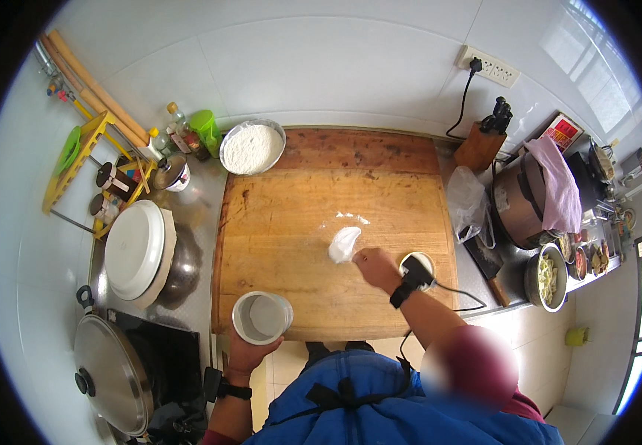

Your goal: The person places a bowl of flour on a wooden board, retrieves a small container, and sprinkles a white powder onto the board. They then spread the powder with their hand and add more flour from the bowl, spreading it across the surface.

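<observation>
My left hand (254,353) holds a pale round container (264,318) at the near left edge of the wooden board (299,206). The container's mouth faces up, and its inside looks whitish. Over the middle of the board, my right hand (374,267) has its fingers curled. Beside its fingertips is a smooth white patch (345,245); whether it is powder or a spoon bearing powder, I cannot tell. A thin streak of white powder (352,216) lies just beyond. Under my right wrist, partly hidden, stands a small round container (424,259) with pale contents.
A metal bowl of flour (252,148) sits at the board's far left corner. On the right are a cleaver (485,264), a plastic bag (468,194), a cooker (518,192), a knife block (479,146) and a bowl of cut vegetables (547,278). A lidded pan (112,372) stands left.
</observation>
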